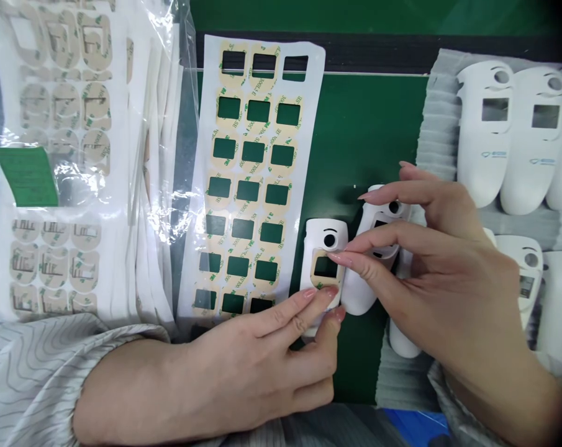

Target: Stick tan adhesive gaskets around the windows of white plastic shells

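Observation:
A white plastic housing (pixel 312 233) lies upright in front of me, with a round hole near its top. Over its window sits a tan adhesive sticker frame (pixel 314 271). My left hand (pixel 266 354) grips the lower part of this housing, its fingertips at the sticker's bottom edge and its thumb along the right side. My right hand (pixel 430 261) pinches the sticker's upper right corner between thumb and index finger, the other fingers raised. A second white housing (pixel 358 288) lies just right of the first, partly hidden under my right hand.
A backing sheet (pixel 303 149) with rows of sticker frames lies left of the housings on the green table mat (pixel 369 130); its top right place has no sticker. Farther left is a plastic bag (pixel 159 124) of sticker sheets. Several white housings (pixel 483 167) rest on grey foam (pixel 432 143) at right.

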A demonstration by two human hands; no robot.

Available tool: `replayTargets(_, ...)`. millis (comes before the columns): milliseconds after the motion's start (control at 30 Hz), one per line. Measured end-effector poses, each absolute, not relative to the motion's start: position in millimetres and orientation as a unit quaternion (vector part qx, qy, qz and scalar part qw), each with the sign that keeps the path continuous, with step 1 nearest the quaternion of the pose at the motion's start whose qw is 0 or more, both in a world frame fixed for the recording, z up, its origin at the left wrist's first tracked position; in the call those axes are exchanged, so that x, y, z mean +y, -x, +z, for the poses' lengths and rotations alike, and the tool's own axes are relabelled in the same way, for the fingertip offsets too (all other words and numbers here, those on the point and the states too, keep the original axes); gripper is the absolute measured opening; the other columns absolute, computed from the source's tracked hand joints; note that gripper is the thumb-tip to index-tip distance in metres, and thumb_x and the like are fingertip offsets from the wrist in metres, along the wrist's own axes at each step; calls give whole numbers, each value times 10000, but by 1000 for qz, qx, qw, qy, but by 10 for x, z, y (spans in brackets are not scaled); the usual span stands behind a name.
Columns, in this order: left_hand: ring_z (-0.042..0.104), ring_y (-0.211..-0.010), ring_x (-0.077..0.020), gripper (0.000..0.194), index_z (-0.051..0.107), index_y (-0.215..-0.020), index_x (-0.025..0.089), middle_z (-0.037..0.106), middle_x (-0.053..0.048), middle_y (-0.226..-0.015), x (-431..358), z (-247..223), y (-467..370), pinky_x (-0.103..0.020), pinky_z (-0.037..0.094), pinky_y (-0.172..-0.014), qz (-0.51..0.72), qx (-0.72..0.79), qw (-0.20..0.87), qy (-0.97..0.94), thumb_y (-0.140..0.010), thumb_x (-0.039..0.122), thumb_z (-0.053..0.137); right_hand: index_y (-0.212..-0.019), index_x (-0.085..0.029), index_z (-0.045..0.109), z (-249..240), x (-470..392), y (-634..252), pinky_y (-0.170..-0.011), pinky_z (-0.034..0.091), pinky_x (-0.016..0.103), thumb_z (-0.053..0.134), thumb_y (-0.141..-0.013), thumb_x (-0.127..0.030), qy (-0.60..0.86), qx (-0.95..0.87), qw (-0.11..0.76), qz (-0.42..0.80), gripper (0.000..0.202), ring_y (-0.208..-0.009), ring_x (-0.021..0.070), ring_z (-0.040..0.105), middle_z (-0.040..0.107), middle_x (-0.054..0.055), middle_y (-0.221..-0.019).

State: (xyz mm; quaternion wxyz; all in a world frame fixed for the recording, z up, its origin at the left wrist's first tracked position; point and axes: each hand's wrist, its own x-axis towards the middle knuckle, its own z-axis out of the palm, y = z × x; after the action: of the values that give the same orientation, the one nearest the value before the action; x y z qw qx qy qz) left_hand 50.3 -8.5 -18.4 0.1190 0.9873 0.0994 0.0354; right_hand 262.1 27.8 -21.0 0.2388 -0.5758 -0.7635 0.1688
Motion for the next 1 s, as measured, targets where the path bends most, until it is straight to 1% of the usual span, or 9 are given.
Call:
replayTargets(100, 513, -1279, -328, 301, 598, -1199, 210, 557, -70, -1328, -59, -184, -507, -471, 276, -1170, 50, 110, 113, -986, -931, 240, 462, -688, -236, 622, -224, 291, -2614, -1093, 426, 549, 683, -833, -234, 560, -767, 259, 173, 157, -1326, 339, 468, 597, 73, -1092)
replayTargets(267, 516, -1270, -342, 296, 605, -1189, 209, 573, -56, -1277, -39, -197, -524, -483, 279, -1162, 63, 115, 115, -985, -927, 229, 468, -734, -242, 603, -249, 316, -2632, -1100, 417, 516, 675, -842, -240, 555, -773, 257, 168, 130, -1337, 321, 449, 572, 80, -1097)
replayTargets(367, 512, -1274, -355, 282, 612, -1173, 202, 571, -64, -1268, -43, -198, -527, -491, 287, -1154, 67, 118, 115, -984, -924, 228, 483, -798, -236, 587, -249, 327, -2659, -1073, 438, 521, 682, -837, -294, 563, -766, 276, 143, 119, -1292, 311, 502, 598, 77, -1061)
replayTargets(500, 523, -1264, -354, 264, 621, -1150, 202, 577, -68, -1257, -50, -195, -524, -481, 317, -1141, 70, 116, 111, -985, -912, 233, 512, -843, -239, 583, -233, 319, -2689, -1012, 498, 466, 690, -826, -363, 561, -770, 261, 157, 165, -1281, 293, 522, 620, 76, -1075)
replayTargets(633, 552, -1236, -327, 252, 631, -1129, 210, 589, -64, -1243, -46, -194, -527, -482, 336, -1143, 78, 124, 109, -983, -900, 249, 534, -886, -223, 585, -249, 317, -2696, -1010, 496, 505, 696, -815, -402, 543, -788, 240, 161, 223, -1317, 332, 474, 603, 110, -1097)
replayTargets(767, 532, -1261, -350, 263, 633, -1141, 219, 580, -73, -1279, -59, -197, -522, -499, 376, -1119, 74, 119, 108, -984, -905, 271, 529, -906, -198, 598, -287, 361, -2719, -1025, 470, 551, 699, -814, -413, 543, -795, 247, 115, 255, -1307, 370, 468, 603, 137, -1072)
replayTargets(867, 523, -1272, -360, 259, 637, -1140, 219, 574, -78, -1304, -79, -193, -511, -504, 378, -1117, 78, 123, 104, -984, -912, 270, 525, -876, -215, 614, -290, 391, -2764, -1027, 461, 557, 679, -837, -379, 526, -800, 251, 144, 180, -1313, 357, 467, 597, 113, -1075)
replayTargets(933, 509, -1283, -369, 261, 639, -1145, 199, 577, -86, -1308, -73, -177, -501, -499, 361, -1131, 84, 127, 106, -983, -918, 262, 527, -863, -232, 632, -277, 397, -2800, -1018, 478, 525, 654, -861, -313, 512, -800, 256, 180, 84, -1306, 318, 488, 592, 85, -1092)
replayTargets(1000, 488, -1304, -350, 291, 630, -1165, 151, 578, -106, -1313, -34, -155, -491, -456, 339, -1156, 105, 130, 134, -977, -944, 302, 516, -881, -249, 646, -251, 385, -2832, -989, 508, 481, 636, -872, -281, 504, -800, 248, 209, 35, -1289, 281, 512, 593, 63, -1106)
